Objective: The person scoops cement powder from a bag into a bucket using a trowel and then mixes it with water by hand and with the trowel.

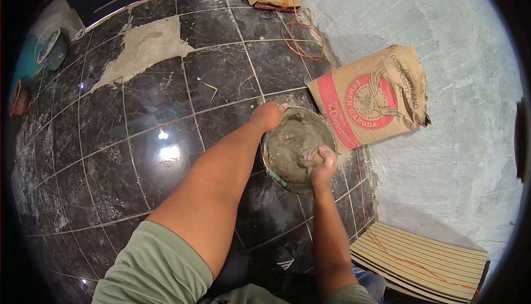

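Grey wet mortar fills my bucket (287, 168) on the dark tiled floor (138, 138). My left hand (267, 115) grips its far rim; my right hand (322, 160) is fisted around a stirring handle inside. Cement sack (370, 99) crowds the right; open tiles left.

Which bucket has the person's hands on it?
The round mortar bucket beside the cement sack: the left hand grips its rim and the right hand is inside. The other bucket sits far off, untouched.

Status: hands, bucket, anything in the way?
Left hand grips bucket rim. Right hand fisted on a mortar-caked handle inside. Cement bag lies beside the bucket, not blocking.
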The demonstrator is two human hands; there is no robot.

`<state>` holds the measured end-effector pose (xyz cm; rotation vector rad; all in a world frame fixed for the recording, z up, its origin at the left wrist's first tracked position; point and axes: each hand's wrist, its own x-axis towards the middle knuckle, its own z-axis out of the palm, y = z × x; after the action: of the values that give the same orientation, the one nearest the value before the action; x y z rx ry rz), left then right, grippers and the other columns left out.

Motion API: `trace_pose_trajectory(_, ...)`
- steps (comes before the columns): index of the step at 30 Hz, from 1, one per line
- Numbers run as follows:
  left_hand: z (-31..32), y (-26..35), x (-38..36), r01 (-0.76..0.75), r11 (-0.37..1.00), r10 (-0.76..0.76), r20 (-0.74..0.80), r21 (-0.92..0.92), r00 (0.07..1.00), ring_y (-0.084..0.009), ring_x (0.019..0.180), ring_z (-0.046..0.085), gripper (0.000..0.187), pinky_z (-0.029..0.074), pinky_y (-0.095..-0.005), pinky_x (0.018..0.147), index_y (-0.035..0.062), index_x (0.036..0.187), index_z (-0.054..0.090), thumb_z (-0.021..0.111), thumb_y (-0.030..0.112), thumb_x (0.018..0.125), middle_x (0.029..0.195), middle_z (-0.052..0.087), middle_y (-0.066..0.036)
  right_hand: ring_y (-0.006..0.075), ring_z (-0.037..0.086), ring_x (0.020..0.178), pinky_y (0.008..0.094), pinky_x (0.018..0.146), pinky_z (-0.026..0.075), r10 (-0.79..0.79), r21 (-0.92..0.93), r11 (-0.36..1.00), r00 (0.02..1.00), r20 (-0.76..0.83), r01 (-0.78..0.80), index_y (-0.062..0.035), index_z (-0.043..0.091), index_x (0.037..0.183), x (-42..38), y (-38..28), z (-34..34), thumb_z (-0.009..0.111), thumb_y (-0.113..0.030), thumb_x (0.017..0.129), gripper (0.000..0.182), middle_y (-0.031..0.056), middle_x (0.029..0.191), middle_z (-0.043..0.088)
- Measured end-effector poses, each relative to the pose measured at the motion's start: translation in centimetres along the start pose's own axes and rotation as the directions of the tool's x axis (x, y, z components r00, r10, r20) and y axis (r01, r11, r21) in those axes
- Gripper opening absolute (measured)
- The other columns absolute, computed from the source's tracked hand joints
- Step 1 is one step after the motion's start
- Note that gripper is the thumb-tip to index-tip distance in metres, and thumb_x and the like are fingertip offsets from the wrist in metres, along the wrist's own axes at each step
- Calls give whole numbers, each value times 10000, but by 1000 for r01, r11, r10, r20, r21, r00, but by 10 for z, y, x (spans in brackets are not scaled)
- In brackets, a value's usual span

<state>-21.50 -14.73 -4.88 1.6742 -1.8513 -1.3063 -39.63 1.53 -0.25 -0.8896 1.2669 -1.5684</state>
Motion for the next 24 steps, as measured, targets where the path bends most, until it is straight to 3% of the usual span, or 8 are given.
trace_pose_trajectory(1,0,1,2,13,1000,-13,-4,-20,1000,-467,1178,610,646,456,-535,1017,-39,1157,703,404,527,1072,1233,660,-297,243,526,565,426,689,547,4,-175,985,1000,12,-2,-27,547,800,-4,-16,-4,505,-190,938,218,112,681,525)
trace_pose_trajectory(3,0,0,1,6,1000,-6,3,-17,1000,-466,1181,609,647,452,-533,1022,-41,1158,700,406,529,1072,1229,663,-294,243,521,543,421,650,531,-93,-282,956,995,-22,83,-43,540,777,-1,-40,-25,493,-231,929,247,105,663,519)
trace_pose_trajectory(6,3,-3,6,18,999,-18,7,-44,1000,-466,1172,612,632,454,-531,1016,-38,1159,695,408,519,1074,1219,667,-292,229,513,554,404,604,490,-26,-52,998,997,-74,22,-63,519,752,18,-117,-16,476,-317,918,306,95,635,500)
trace_pose_trajectory(9,4,-4,5,4,998,0,54,-65,999,-466,1154,619,607,461,-532,997,-30,1149,697,408,499,1079,1203,668,-299,222,503,575,404,603,472,-152,111,981,987,-50,156,-70,503,741,40,-142,-6,483,-342,924,329,86,629,492)
trace_pose_trajectory(16,7,-9,7,-85,996,84,-55,-9,995,-465,1103,636,577,472,-537,963,-23,1088,711,421,477,1076,1136,683,-294,237,502,591,406,628,467,-89,332,927,962,-257,174,-38,515,753,30,1,20,509,-300,903,302,108,629,481)
trace_pose_trajectory(19,8,-7,4,-70,997,67,-78,-30,995,-464,1095,637,562,472,-539,961,-15,1089,712,426,469,1075,1130,692,-275,253,514,586,418,644,482,-192,200,959,979,-67,202,-26,525,768,-1,1,0,520,-272,881,270,124,633,489)
trace_pose_trajectory(22,5,-4,2,-38,998,35,-53,-40,998,-462,1097,635,553,470,-542,961,-8,1088,712,423,463,1077,1129,690,-275,262,519,584,428,664,491,35,186,982,993,-113,-13,-24,524,768,1,-32,-23,510,-280,872,277,121,638,491)
trace_pose_trajectory(24,-1,0,2,-16,1000,16,6,-3,1000,-450,1176,614,575,462,-536,1015,-19,1171,689,406,474,1084,1222,667,-274,258,518,582,432,666,494,65,125,991,991,-120,-50,-39,517,764,9,-68,-20,506,-314,885,301,111,641,489)
